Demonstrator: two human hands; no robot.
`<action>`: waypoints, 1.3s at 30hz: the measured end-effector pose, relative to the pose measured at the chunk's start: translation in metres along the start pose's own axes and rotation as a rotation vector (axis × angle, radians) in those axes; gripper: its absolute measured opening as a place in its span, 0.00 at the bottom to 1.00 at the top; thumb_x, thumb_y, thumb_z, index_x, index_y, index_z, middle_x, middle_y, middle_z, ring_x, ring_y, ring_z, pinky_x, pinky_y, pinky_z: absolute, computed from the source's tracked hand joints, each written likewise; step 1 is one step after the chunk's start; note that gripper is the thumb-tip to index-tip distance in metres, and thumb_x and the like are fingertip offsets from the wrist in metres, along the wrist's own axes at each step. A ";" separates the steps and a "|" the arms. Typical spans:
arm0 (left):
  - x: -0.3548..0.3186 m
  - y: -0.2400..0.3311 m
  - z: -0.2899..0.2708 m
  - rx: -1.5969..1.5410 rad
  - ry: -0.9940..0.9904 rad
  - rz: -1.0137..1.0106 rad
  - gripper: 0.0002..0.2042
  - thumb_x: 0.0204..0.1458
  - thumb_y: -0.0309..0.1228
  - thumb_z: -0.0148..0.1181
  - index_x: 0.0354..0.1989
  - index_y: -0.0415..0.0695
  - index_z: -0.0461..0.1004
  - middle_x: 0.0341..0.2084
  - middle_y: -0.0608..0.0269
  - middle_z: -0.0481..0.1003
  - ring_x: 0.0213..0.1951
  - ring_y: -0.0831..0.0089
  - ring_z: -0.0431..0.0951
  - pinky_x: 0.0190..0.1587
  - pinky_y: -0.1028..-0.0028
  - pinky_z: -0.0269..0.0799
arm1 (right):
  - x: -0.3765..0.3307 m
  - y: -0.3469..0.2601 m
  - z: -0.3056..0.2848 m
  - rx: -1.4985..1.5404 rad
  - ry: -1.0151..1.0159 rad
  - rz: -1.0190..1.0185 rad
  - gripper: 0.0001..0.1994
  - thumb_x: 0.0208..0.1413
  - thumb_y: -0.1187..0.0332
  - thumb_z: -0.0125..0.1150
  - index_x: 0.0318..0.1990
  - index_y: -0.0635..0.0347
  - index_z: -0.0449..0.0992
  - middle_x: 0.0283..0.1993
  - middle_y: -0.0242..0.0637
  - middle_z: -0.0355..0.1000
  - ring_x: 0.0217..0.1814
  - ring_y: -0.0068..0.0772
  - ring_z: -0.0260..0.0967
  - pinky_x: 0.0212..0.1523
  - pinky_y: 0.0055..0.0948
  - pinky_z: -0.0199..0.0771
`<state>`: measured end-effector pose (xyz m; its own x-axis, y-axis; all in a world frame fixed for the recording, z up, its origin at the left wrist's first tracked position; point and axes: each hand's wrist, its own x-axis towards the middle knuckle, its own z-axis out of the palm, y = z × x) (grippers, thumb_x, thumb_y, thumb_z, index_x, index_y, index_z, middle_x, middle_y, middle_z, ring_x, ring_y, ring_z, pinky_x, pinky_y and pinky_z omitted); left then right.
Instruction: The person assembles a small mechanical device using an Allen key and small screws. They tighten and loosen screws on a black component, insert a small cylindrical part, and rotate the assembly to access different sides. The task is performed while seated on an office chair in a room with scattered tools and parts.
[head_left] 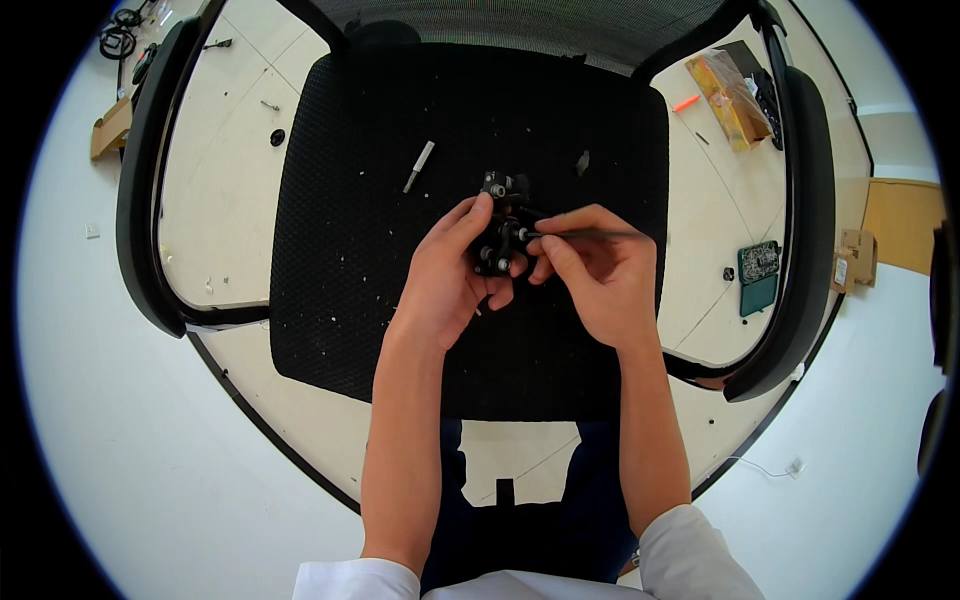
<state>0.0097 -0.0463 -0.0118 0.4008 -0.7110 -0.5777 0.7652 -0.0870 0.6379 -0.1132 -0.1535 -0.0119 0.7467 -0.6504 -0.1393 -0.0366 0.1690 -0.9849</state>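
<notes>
Above a black chair seat (340, 240), my left hand (450, 265) is closed around a small black mechanical part (497, 235) with round metal screw heads. My right hand (603, 280) pinches a thin dark rod-like tool (590, 234). The tool's left end meets the part near a silver screw; whether it sits in the screw head is too small to tell. Beyond my left hand, a slim white-and-grey stick (420, 165) lies on the seat. A small grey piece (582, 163) rests farther right, and pale crumbs dot the fabric.
Black armrests (150, 180) flank the seat, with a mesh backrest (560, 25) at the far side. On the floor to the right are an open green case (757, 295), a yellow package (730, 100) and an orange stick (686, 103). Cardboard boxes (855, 260) stand by the wall.
</notes>
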 end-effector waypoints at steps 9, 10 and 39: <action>-0.001 -0.002 -0.002 0.034 -0.033 -0.011 0.20 0.65 0.45 0.50 0.49 0.38 0.70 0.25 0.64 0.72 0.25 0.78 0.76 0.17 0.80 0.64 | -0.002 -0.003 -0.006 -0.353 -0.014 -0.165 0.05 0.56 0.78 0.64 0.40 0.67 0.80 0.30 0.35 0.75 0.29 0.19 0.72 0.31 0.18 0.77; -0.001 -0.002 -0.001 0.040 -0.034 -0.006 0.20 0.65 0.45 0.50 0.49 0.38 0.70 0.25 0.64 0.72 0.25 0.78 0.76 0.17 0.80 0.64 | -0.001 -0.005 -0.003 -0.346 -0.002 -0.202 0.06 0.56 0.79 0.64 0.41 0.67 0.81 0.30 0.34 0.75 0.28 0.18 0.71 0.31 0.18 0.77; -0.003 -0.011 0.004 0.670 0.111 0.050 0.17 0.66 0.39 0.46 0.42 0.35 0.73 0.25 0.60 0.73 0.21 0.74 0.77 0.15 0.79 0.65 | -0.005 -0.001 0.000 -0.364 -0.112 -0.104 0.04 0.54 0.77 0.65 0.31 0.68 0.76 0.28 0.35 0.74 0.29 0.26 0.78 0.30 0.21 0.77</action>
<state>-0.0017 -0.0463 -0.0152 0.5042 -0.6531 -0.5651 0.2813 -0.4944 0.8224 -0.1172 -0.1507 -0.0103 0.8258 -0.5622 -0.0443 -0.1750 -0.1808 -0.9678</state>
